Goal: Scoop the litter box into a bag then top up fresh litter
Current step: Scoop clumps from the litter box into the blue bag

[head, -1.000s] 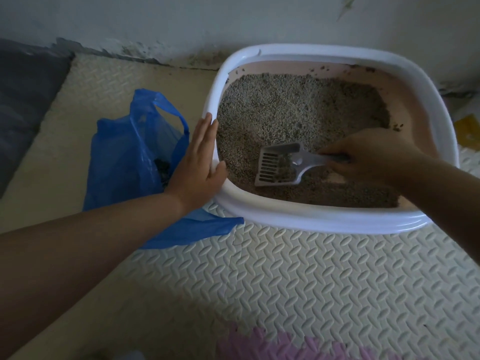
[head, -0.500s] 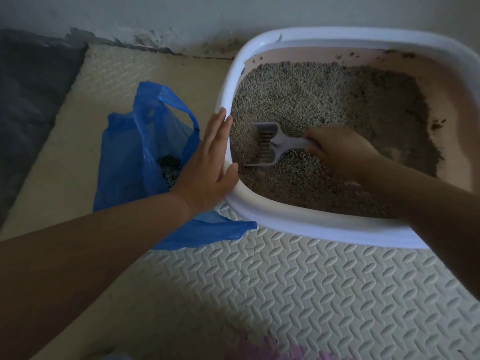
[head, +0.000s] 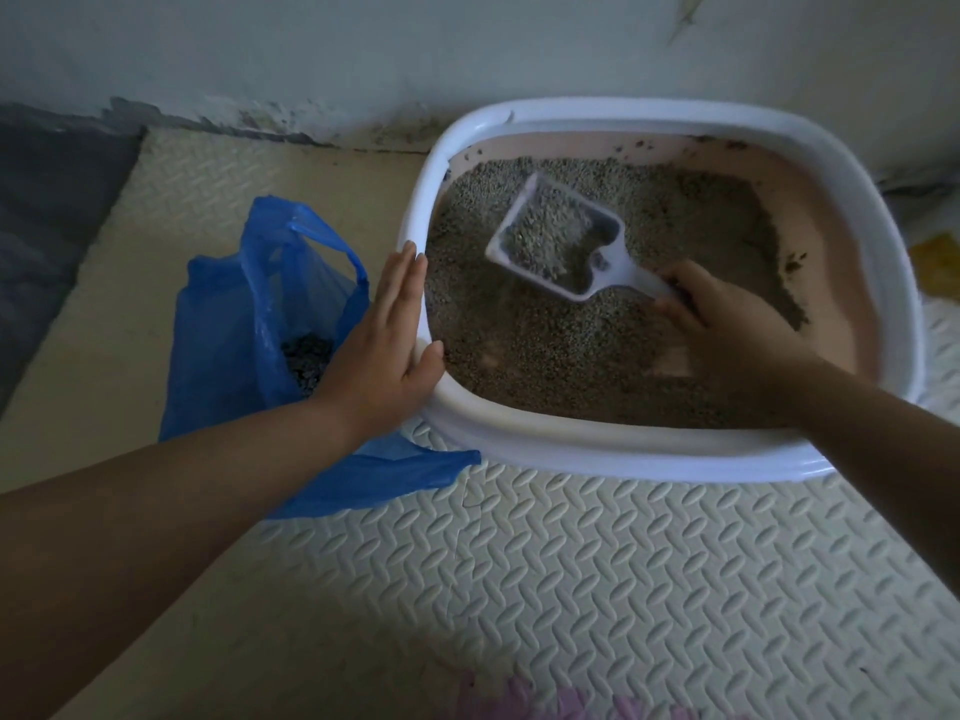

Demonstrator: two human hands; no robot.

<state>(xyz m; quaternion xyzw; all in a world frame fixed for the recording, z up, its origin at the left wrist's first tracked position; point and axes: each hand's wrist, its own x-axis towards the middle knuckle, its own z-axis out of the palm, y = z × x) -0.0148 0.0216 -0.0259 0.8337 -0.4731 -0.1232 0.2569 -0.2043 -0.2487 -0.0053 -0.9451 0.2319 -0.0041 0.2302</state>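
A person's right hand (head: 727,324) curls its fingers around the handle of a white plastic scoop (head: 563,246) heaped with grey litter (head: 519,335) inside the white-rimmed litter box (head: 597,449). The flat, straight-fingered left hand (head: 387,345) presses the rim, beside a blue plastic bag (head: 228,324).

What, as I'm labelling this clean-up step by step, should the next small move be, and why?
Probably a gentle shake of the white plastic scoop over the white-rimmed litter box: the right hand holds it heaped with grey litter, seemingly loose, so sifting should precede carrying it to the blue plastic bag. The left hand presses flat against the rim.
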